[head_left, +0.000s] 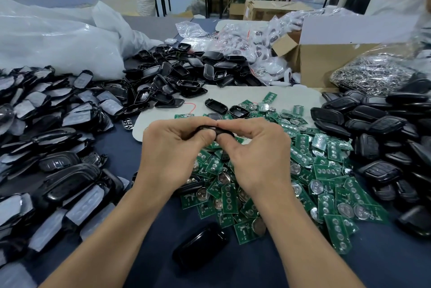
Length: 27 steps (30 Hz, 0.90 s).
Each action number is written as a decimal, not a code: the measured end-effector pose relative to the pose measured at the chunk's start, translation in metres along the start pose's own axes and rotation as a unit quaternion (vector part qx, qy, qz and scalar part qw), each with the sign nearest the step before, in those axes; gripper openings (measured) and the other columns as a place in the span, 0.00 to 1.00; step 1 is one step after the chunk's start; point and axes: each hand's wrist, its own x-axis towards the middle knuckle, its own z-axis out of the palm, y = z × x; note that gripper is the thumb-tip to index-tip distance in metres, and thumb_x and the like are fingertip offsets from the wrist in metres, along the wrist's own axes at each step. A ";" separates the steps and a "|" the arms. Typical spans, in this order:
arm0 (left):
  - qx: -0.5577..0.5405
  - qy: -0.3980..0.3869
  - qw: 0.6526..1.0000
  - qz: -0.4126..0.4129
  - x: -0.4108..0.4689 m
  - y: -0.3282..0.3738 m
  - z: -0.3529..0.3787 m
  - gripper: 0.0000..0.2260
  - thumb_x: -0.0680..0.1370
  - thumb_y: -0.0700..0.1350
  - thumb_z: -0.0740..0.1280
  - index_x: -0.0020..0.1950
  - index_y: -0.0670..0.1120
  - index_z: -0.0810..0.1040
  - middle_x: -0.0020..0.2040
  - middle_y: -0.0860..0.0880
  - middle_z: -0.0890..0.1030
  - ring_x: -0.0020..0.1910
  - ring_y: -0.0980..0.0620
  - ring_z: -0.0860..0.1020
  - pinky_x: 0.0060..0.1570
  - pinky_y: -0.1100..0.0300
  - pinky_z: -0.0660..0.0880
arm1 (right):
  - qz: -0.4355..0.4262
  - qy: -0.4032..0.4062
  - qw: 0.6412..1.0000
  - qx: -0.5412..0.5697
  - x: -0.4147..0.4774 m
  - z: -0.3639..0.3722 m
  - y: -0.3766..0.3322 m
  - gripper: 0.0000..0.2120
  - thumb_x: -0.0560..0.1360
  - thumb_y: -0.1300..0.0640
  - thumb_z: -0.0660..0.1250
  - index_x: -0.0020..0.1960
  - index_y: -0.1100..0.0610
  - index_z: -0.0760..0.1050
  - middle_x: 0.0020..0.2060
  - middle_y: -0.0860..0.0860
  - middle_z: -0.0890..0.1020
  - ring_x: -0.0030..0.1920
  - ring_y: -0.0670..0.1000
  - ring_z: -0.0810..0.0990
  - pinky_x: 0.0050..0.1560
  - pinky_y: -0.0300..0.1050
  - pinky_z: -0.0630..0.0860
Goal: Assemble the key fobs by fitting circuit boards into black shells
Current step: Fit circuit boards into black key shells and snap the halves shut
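While both hands pinched it, a black fob [211,129] sat just above the green board pile [279,178]. Left hand [173,148] and right hand [253,148] seemed to be squeezing it closed. Next would likely come setting it aside and taking another board.

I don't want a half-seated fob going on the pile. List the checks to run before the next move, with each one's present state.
1. Grip: left hand and right hand both pinch the black shell: ok.
2. Board seated in the shell: fingers hide it: cannot tell.
3. Shell seam closed flush: cannot tell.
4. Supply of circuit boards, heaped under the hands: ok.
5. Supply of open shells, heaped beyond the hands: ok.
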 end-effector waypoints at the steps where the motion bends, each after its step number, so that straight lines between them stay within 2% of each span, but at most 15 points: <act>1: -0.033 0.006 0.999 -0.011 0.001 0.000 0.001 0.15 0.73 0.33 0.77 0.47 0.55 0.89 0.42 0.52 0.89 0.43 0.54 0.87 0.45 0.65 0.81 | 0.000 0.001 1.000 0.003 0.000 0.000 0.000 0.17 0.71 0.56 0.80 0.45 0.33 0.81 0.45 0.34 0.83 0.49 0.32 0.81 0.47 0.25 0.75; 3: -0.102 -0.002 0.994 -0.033 0.004 0.001 0.000 0.13 0.72 0.32 0.78 0.46 0.51 0.89 0.43 0.48 0.89 0.44 0.52 0.87 0.47 0.64 0.81 | 0.002 0.007 1.000 0.017 0.000 0.000 0.001 0.15 0.70 0.57 0.81 0.44 0.37 0.83 0.44 0.36 0.84 0.48 0.33 0.81 0.46 0.25 0.76; 6: -0.167 -0.031 0.984 -0.057 0.007 0.001 -0.002 0.09 0.68 0.36 0.77 0.45 0.47 0.89 0.44 0.44 0.89 0.45 0.50 0.86 0.48 0.62 0.81 | 0.005 0.018 0.999 0.037 0.000 0.000 0.002 0.13 0.69 0.59 0.82 0.45 0.41 0.87 0.43 0.36 0.84 0.45 0.33 0.82 0.41 0.23 0.74; 8: -0.172 -0.036 0.983 -0.058 0.007 0.001 -0.003 0.09 0.67 0.37 0.76 0.47 0.44 0.88 0.44 0.43 0.88 0.45 0.49 0.86 0.49 0.61 0.82 | 0.004 0.021 0.999 0.044 0.000 0.000 0.002 0.12 0.69 0.60 0.82 0.46 0.44 0.88 0.43 0.37 0.84 0.44 0.32 0.82 0.40 0.23 0.73; 12: -0.174 -0.036 0.983 -0.041 0.008 0.000 -0.004 0.09 0.68 0.36 0.76 0.48 0.40 0.87 0.45 0.41 0.88 0.46 0.46 0.86 0.50 0.59 0.82 | -0.005 0.023 0.998 0.055 0.000 -0.001 0.001 0.14 0.68 0.59 0.83 0.43 0.41 0.86 0.42 0.37 0.85 0.44 0.34 0.83 0.41 0.24 0.75; 15: -0.184 -0.049 0.981 -0.028 0.009 0.000 -0.005 0.10 0.69 0.36 0.76 0.50 0.41 0.88 0.46 0.39 0.88 0.47 0.45 0.86 0.51 0.58 0.82 | -0.010 0.029 0.997 0.064 0.000 -0.001 0.002 0.14 0.68 0.58 0.83 0.42 0.39 0.85 0.42 0.39 0.85 0.43 0.37 0.84 0.43 0.29 0.78; 20: -0.247 -0.114 0.961 -0.057 0.012 -0.001 -0.012 0.14 0.68 0.36 0.77 0.53 0.43 0.88 0.49 0.42 0.88 0.51 0.47 0.86 0.54 0.60 0.80 | -0.020 0.044 0.996 0.081 0.001 -0.004 0.002 0.15 0.67 0.59 0.83 0.44 0.39 0.86 0.42 0.40 0.86 0.44 0.40 0.85 0.44 0.36 0.82; 23: -0.293 -0.125 0.943 -0.091 0.014 -0.002 -0.013 0.13 0.70 0.34 0.74 0.53 0.42 0.88 0.51 0.43 0.88 0.53 0.47 0.86 0.57 0.56 0.82 | -0.012 0.037 0.994 0.099 0.002 -0.004 0.002 0.12 0.67 0.58 0.82 0.45 0.44 0.88 0.41 0.41 0.88 0.44 0.44 0.87 0.47 0.47 0.85; 27: -0.331 -0.134 0.926 -0.121 0.014 -0.002 -0.012 0.12 0.71 0.33 0.72 0.54 0.38 0.86 0.54 0.42 0.87 0.55 0.44 0.85 0.59 0.52 0.82 | -0.006 0.015 0.994 0.112 0.002 -0.004 0.001 0.12 0.65 0.55 0.80 0.48 0.44 0.88 0.41 0.41 0.88 0.44 0.47 0.88 0.47 0.52 0.85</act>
